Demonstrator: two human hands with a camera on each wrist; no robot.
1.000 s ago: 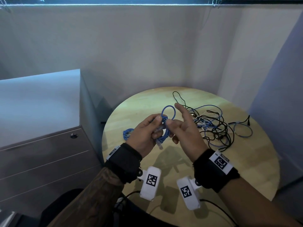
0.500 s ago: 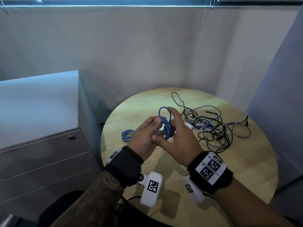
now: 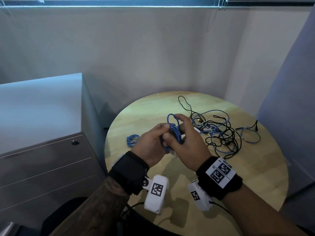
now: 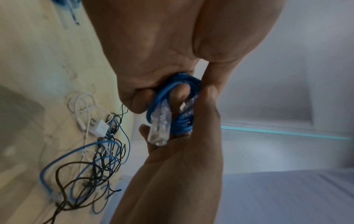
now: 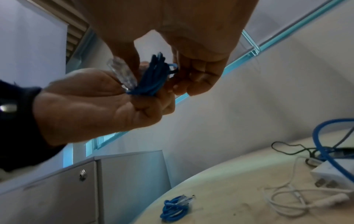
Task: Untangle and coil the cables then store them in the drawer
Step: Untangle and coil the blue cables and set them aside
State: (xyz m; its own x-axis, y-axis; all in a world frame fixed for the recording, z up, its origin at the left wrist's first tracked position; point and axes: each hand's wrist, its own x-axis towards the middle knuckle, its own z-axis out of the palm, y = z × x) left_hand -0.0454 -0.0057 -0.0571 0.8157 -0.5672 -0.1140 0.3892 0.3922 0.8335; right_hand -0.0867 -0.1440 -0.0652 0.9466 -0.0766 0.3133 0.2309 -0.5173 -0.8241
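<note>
Your left hand (image 3: 150, 142) and right hand (image 3: 185, 142) both pinch the blue cable (image 3: 173, 130), coiled between them above the table (image 3: 255, 167). It looks light and springy, so grip across the bundled loops, not the clear plug (image 4: 159, 128).

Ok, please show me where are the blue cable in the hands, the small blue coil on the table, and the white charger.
blue cable (image 3: 173, 132): head view, on the wound strands.
small blue coil (image 3: 132, 140): head view, on its loops.
white charger (image 5: 333, 171): right wrist view, on its body.

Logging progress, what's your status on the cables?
Left hand and right hand both gripping blue coil. Tangled pile remains on table. Drawers closed.
</note>
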